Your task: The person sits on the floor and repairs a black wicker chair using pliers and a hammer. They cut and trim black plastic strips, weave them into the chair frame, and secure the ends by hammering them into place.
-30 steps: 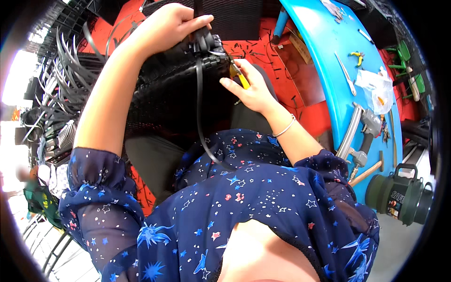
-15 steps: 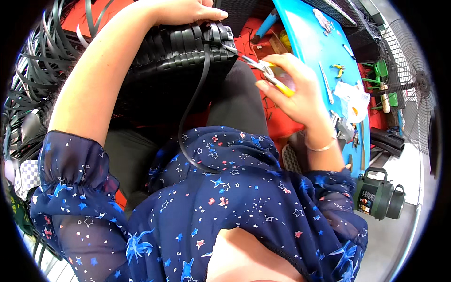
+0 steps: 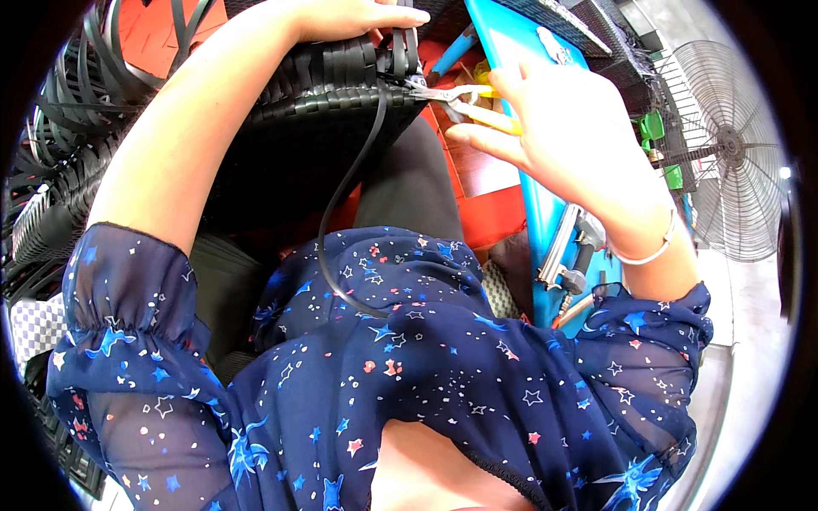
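Note:
A black woven piece made of flat plastic strips (image 3: 315, 81) rests over my lap, with its corner toward the right. At the top of the picture my left hand (image 3: 358, 19) lies over its upper edge, thumb stretched across the upright strips; the other fingers are mostly hidden. My right hand (image 3: 567, 123) holds yellow-handled pliers (image 3: 464, 98), their handles spread apart. The metal jaws touch the strips at the corner of the weave. One loose black strip (image 3: 341, 183) hangs from near that corner and curves down to my blouse.
Many loose black strips (image 3: 72, 119) fan out at the left. Beyond my right hand stands a blue table (image 3: 541, 234) with a metal tool (image 3: 567, 247) on it. A large caged fan (image 3: 728, 136) is at the far right. Red material (image 3: 494, 217) covers the floor.
My right hand has moved up and turned, bringing the plier jaws onto the corner of the weave. The pliers' handles now spread wider. My left hand has shifted slightly right.

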A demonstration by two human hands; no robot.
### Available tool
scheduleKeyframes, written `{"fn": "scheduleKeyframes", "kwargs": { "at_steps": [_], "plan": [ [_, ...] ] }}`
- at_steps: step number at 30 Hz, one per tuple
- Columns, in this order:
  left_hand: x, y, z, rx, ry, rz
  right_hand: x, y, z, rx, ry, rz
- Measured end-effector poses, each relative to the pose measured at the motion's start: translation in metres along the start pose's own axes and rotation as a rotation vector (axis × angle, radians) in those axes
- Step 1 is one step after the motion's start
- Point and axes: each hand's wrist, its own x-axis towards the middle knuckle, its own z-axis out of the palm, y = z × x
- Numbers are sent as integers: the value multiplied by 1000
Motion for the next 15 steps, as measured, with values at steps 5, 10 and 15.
{"fn": "scheduleKeyframes", "kwargs": {
  "at_steps": [5, 10, 15],
  "plan": [
    [5, -6, -3, 197, 81, 2, 13, 0, -3, -45, 15, -98],
    [9, -17, -2, 231, 115, 34, 19, -5, 3, 17, 54, -84],
    [17, -8, -8, 347, 118, 62, 11, -8, 3, 0, 58, 40]
  ]
}}
